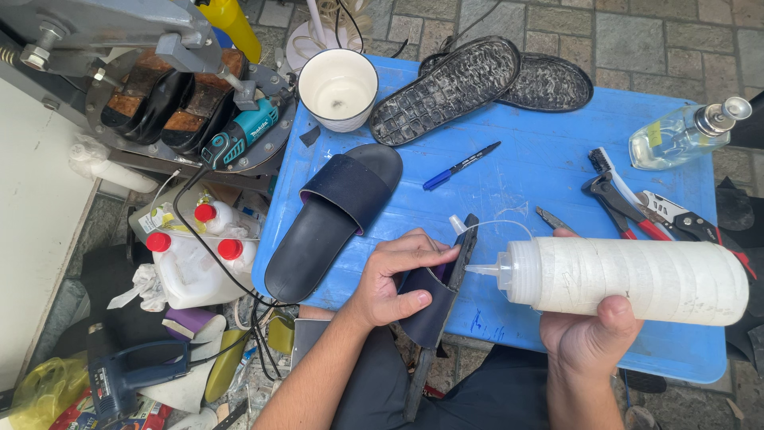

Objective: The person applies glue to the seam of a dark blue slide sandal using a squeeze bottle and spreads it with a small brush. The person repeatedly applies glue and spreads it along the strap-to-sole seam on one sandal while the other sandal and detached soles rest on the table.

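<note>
My left hand [396,279] grips a dark slide sandal [434,306] held on edge over my lap, its strap pulled away from the sole. My right hand [590,334] holds a big translucent white squeeze bottle [637,279] lying sideways, its nozzle tip touching the sandal's upper edge near my left fingers. A second dark slide sandal [334,219] lies flat on the blue table [541,171], just left of my left hand.
On the table lie two black ridged soles [477,80], a white cup [338,87], a blue pen [460,167], a brush and red-handled pliers [629,203], and a clear glass bottle [684,131]. A press with shoes stands at upper left. Jugs and a heat gun clutter the floor.
</note>
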